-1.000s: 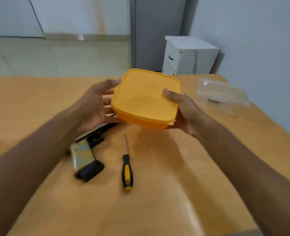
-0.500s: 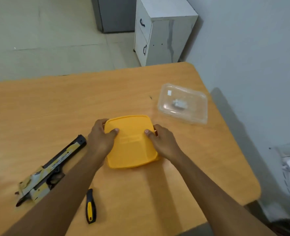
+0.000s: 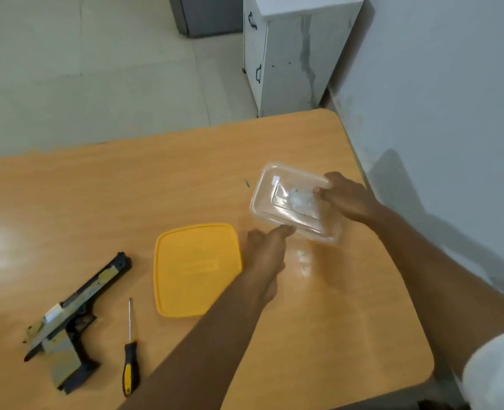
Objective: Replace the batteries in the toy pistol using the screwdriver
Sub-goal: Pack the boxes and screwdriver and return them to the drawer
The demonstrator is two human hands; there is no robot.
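- A person's two bare arms reach forward over a light wooden table [image 3: 102, 202], seen from above.
- The right hand [image 3: 347, 199] grips the far right end of a clear plastic box [image 3: 295, 202] near the table's right edge, thumb curled over the lid and fingers under the rim. The box looks tilted and partly lifted, though whether it touches the table is unclear. Something small and pale shows inside, too blurred to identify.
- The left hand [image 3: 267, 250] reaches toward the near edge of the clear box, fingers extended with the tips at or just beside the box; contact cannot be confirmed. It holds nothing.
- A yellow square box [image 3: 196, 269] with its lid on sits flat around the middle of the table, just left of the left hand.
- The toy pistol [image 3: 73, 321], black with worn yellowish parts, lies on its side near the table's front left, barrel pointing toward the far edge.
- The screwdriver [image 3: 130, 350], black and yellow handled, lies between the pistol and the yellow box, tip pointing toward the far edge.
- Beyond the table's far right corner stands a white cabinet [image 3: 292, 51] on a pale tiled floor.
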